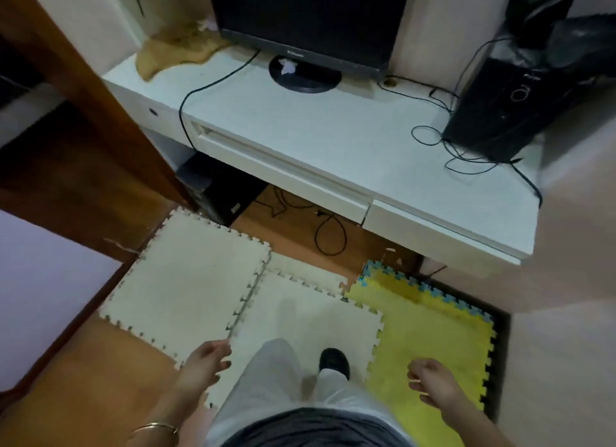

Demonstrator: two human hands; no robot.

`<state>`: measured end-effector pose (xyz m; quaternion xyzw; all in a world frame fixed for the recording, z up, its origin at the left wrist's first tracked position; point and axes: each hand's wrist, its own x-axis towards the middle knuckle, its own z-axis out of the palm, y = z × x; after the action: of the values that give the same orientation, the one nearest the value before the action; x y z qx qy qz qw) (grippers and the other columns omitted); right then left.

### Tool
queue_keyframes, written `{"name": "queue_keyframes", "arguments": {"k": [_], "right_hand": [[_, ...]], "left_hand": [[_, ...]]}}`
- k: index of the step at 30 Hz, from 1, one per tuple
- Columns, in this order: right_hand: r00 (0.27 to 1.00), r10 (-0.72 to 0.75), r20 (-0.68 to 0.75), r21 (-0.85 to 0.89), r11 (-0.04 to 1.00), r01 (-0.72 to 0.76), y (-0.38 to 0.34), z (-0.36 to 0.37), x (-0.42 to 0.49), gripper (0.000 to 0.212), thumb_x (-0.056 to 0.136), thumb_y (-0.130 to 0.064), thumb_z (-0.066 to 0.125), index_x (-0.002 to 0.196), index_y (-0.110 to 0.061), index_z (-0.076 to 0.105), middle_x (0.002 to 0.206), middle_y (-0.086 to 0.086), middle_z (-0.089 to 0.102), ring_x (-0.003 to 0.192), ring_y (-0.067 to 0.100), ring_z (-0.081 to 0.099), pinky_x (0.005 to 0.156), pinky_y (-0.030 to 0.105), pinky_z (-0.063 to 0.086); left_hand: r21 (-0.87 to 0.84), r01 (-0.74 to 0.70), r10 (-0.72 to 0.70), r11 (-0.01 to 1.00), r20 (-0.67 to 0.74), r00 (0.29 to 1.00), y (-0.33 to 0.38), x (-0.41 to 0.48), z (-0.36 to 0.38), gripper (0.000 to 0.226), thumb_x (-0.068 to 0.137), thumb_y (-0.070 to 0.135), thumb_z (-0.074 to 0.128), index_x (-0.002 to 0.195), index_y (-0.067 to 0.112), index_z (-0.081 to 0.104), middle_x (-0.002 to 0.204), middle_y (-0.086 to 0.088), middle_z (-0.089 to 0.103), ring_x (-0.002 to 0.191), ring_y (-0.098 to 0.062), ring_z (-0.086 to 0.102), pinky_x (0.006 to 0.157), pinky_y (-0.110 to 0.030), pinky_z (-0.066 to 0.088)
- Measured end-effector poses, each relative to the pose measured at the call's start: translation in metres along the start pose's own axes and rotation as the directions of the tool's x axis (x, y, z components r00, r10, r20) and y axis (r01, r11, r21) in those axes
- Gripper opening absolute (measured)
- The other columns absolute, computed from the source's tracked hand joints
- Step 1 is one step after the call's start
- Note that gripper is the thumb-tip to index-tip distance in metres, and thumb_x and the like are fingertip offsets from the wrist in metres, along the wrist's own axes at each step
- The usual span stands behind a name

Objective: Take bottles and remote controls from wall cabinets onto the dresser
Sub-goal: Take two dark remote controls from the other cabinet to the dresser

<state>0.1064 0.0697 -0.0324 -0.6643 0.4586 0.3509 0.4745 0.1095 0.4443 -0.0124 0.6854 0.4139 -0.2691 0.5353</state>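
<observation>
A white dresser (333, 136) with shallow front drawers stands ahead of me against the wall. No bottle, remote control or wall cabinet is in view. My left hand (203, 363) hangs low at the bottom left over the floor mats, fingers loosely curled and apart, holding nothing. My right hand (430, 380) hangs at the bottom right over the yellow mat, fingers also loosely curled, with nothing in it. Both hands are well short of the dresser.
On the dresser stand a black monitor (310, 19), a black computer tower (506, 106) with loose cables, and a tan cloth (173, 46) at the far left. A brown wooden panel (83, 90) rises on the left. Cream and yellow foam mats (193, 280) cover the floor.
</observation>
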Motion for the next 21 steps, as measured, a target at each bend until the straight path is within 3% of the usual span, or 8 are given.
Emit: {"name": "queue_keyframes", "arguments": {"k": [3, 6, 9, 13, 16, 19, 21], "right_hand": [[0.998, -0.027, 0.056, -0.086, 0.996, 0.032, -0.046, 0.013, 0.013, 0.011, 0.091, -0.015, 0.048, 0.081, -0.012, 0.050, 0.077, 0.007, 0.048, 0.058, 0.018, 0.043, 0.053, 0.027, 0.026], [0.995, -0.029, 0.091, -0.181, 0.983, 0.045, -0.083, 0.036, 0.023, 0.011, 0.090, -0.015, 0.050, 0.079, -0.013, 0.049, 0.075, 0.006, 0.049, 0.056, 0.017, 0.043, 0.052, 0.026, 0.026], [0.992, -0.053, 0.115, -0.238, 0.968, 0.079, -0.112, 0.062, 0.033, 0.007, 0.089, -0.014, 0.053, 0.083, -0.012, 0.052, 0.078, 0.009, 0.052, 0.056, 0.017, 0.046, 0.049, 0.022, 0.026], [0.992, -0.013, 0.126, -0.321, 0.946, 0.054, -0.157, 0.096, 0.041, 0.006, 0.089, -0.011, 0.055, 0.083, -0.009, 0.053, 0.076, 0.011, 0.054, 0.054, 0.019, 0.045, 0.049, 0.022, 0.028], [0.996, 0.023, 0.091, -0.352, 0.936, 0.011, -0.201, 0.133, 0.050, 0.018, 0.088, -0.003, 0.054, 0.071, -0.004, 0.049, 0.067, 0.012, 0.046, 0.052, 0.021, 0.040, 0.052, 0.026, 0.028], [0.995, 0.010, 0.103, -0.437, 0.899, 0.037, -0.258, 0.190, 0.056, 0.032, 0.089, 0.004, 0.049, 0.059, -0.008, 0.043, 0.062, 0.010, 0.041, 0.051, 0.020, 0.038, 0.057, 0.030, 0.031], [0.987, -0.041, 0.156, -0.492, 0.863, 0.113, -0.309, 0.233, 0.049, 0.019, 0.088, 0.000, 0.052, 0.070, -0.003, 0.050, 0.065, 0.008, 0.044, 0.051, 0.017, 0.040, 0.048, 0.025, 0.033]], "left_hand": [[-0.119, 0.045, -0.056, 0.992, -0.095, 0.994, -0.001, 0.002, -0.013, 0.013, 0.094, 0.015, 0.049, 0.084, 0.015, 0.057, 0.104, -0.012, 0.061, 0.089, -0.024, 0.057, 0.067, -0.027, 0.037], [-0.224, 0.111, -0.147, 0.968, -0.149, 0.978, -0.002, 0.010, -0.028, 0.013, 0.094, 0.021, 0.050, 0.096, 0.012, 0.059, 0.109, -0.012, 0.063, 0.094, -0.025, 0.057, 0.081, -0.032, 0.039], [-0.306, 0.135, -0.201, 0.942, -0.192, 0.961, 0.001, 0.027, -0.044, 0.024, 0.094, 0.023, 0.050, 0.109, 0.006, 0.058, 0.108, -0.012, 0.063, 0.097, -0.026, 0.057, 0.084, -0.032, 0.038], [-0.352, 0.179, -0.254, 0.919, -0.180, 0.950, 0.019, 0.062, -0.073, 0.020, 0.093, 0.018, 0.051, 0.107, 0.006, 0.057, 0.105, -0.011, 0.060, 0.099, -0.026, 0.056, 0.088, -0.035, 0.039], [-0.369, 0.186, -0.263, 0.911, -0.170, 0.950, 0.046, 0.103, -0.108, 0.011, 0.092, 0.014, 0.051, 0.088, 0.008, 0.059, 0.090, -0.010, 0.060, 0.089, -0.026, 0.055, 0.074, -0.031, 0.042], [-0.372, 0.202, -0.274, 0.906, -0.149, 0.950, 0.083, 0.150, -0.162, 0.018, 0.091, 0.010, 0.048, 0.073, 0.011, 0.052, 0.078, -0.010, 0.050, 0.075, -0.022, 0.046, 0.058, -0.027, 0.033], [-0.355, 0.168, -0.234, 0.920, -0.153, 0.960, 0.110, 0.174, -0.200, 0.018, 0.091, 0.011, 0.048, 0.074, 0.012, 0.052, 0.080, -0.009, 0.051, 0.077, -0.022, 0.048, 0.058, -0.026, 0.033]]}}
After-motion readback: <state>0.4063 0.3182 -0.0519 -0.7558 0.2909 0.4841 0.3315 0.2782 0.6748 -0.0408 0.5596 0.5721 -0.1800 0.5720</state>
